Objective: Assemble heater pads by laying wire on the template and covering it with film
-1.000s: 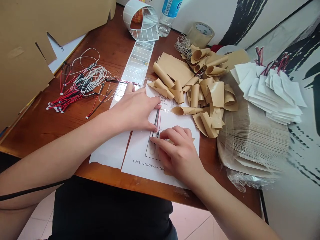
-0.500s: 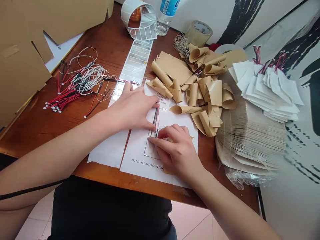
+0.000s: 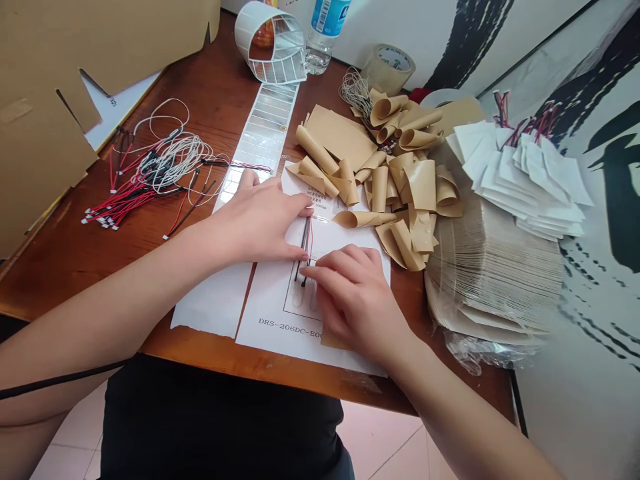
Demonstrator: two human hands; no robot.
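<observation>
Hands meet over the white printed sheet [image 3: 273, 307] at the near edge of the tabletop [image 3: 210, 100], approx. mid-width. Left hand [image 3: 260, 223] lies flat on the sheet, palm down, fingers straight and spread, gripping nothing; two fingertips touch the thin black lead w/ red wire [image 3: 303, 239], which lies on the sheet running near-to-far between both hands. Vs. 0.5 s ago the left hand has not changed pose or place on the sheet. Right hand [image 3: 355, 300] differs: before, thumb and index were curled in at the lead's near end; now the fingers are stretched out flatter, index tip on that near end, pressing down, nothing pinched. Tan paper piece [image 3: 327, 340] pokes out under the right palm, as before, but its corner on the far side of the hand no longer shows. Lead itself sits at the same spot on the sheet. Everything else has only slid a bit left in view, i.e. the camera moved, not the things: pile of curled tan backing strips [image 3: 395, 180] just beyond the sheet toward the far right, stack of thin sheets [image 3: 500, 273] at the right edge, bundle of red, white and black wires [image 3: 150, 170] toward the left edge, label strip [image 3: 265, 127] running to the far edge, all where they were.
</observation>
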